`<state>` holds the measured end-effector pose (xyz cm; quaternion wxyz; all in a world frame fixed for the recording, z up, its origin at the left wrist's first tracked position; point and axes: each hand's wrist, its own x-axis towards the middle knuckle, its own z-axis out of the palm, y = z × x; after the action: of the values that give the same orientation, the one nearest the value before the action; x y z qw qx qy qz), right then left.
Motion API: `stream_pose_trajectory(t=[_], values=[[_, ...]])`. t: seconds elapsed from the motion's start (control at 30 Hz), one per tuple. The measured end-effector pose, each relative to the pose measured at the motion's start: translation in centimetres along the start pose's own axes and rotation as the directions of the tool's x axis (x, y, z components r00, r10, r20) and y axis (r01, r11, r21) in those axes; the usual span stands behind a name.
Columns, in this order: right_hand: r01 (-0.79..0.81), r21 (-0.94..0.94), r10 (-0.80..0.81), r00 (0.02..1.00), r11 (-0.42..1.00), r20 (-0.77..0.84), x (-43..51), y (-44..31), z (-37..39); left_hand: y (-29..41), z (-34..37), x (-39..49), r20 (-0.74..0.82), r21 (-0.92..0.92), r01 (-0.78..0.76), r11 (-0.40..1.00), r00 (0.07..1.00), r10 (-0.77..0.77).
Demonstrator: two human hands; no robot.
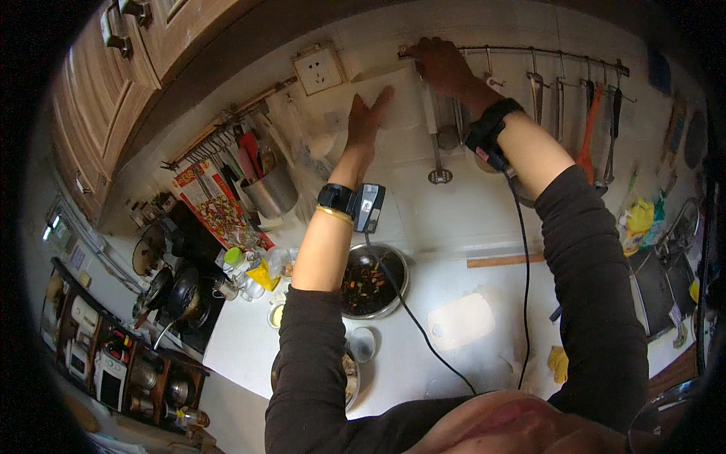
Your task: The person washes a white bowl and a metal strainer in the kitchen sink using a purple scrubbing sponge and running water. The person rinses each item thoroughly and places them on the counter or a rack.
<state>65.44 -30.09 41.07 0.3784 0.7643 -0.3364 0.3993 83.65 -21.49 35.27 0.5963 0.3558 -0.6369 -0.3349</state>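
Observation:
Both arms reach up towards the tiled wall. My right hand (pixel 445 67) is at the left end of a wall-mounted utensil rail (pixel 513 51), its fingers curled over the bar; whether it grips the rail or something on it cannot be told. Just below it hangs a long-handled utensil with a slotted round end (pixel 439 176). My left hand (pixel 366 122), slightly blurred, is raised before the wall below a white socket (pixel 317 69), thumb and fingers apart, holding nothing visible. Under the left forearm, a round metal pan (pixel 404 278) of dark food with orange and green bits stands on the white countertop.
More utensils, one an orange spatula (pixel 591 133), hang at right. A steel utensil holder (pixel 273 193) is on the left wall, with jars (pixel 247 272) below. A white board (pixel 462 322) and yellow cloth (pixel 558 364) lie on the counter; the stove holds a black wok (pixel 184 295). Cables trail from both wrists.

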Motion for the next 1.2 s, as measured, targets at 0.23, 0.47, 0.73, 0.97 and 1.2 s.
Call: stream_pose_trajectory(t=[0.23, 0.47, 0.73, 0.97, 1.2], values=[[-0.054, -0.108, 0.058, 0.998, 0.993, 0.035, -0.9, 2.2, 0.0, 0.2, 0.6, 0.3, 0.114, 0.059, -0.05, 0.997, 0.993, 0.044], [-0.016, -0.05, 0.015, 1.0, 0.999, -0.028, -3.1, 5.6, -1.0, 1.0, 4.0, 0.7, 0.143, -0.029, -0.245, 0.969, 0.958, 0.247], [-0.062, 0.09, 0.066, 0.997, 0.994, -0.036, -3.9, 6.7, -0.7, 0.5, 6.6, 3.4, 0.08, 0.026, -0.262, 0.965, 0.963, 0.259], [0.045, 0.087, -0.034, 0.991, 0.995, -0.127, -4.2, 6.8, -0.4, -1.9, 5.8, 6.3, 0.105, 0.263, -0.264, 0.928, 0.964, 0.245], [-0.002, 0.038, 0.003, 1.0, 0.999, -0.03, -4.5, 6.1, -1.3, -2.8, 5.7, 6.0, 0.171, 0.201, -0.41, 0.89, 0.909, 0.381]])
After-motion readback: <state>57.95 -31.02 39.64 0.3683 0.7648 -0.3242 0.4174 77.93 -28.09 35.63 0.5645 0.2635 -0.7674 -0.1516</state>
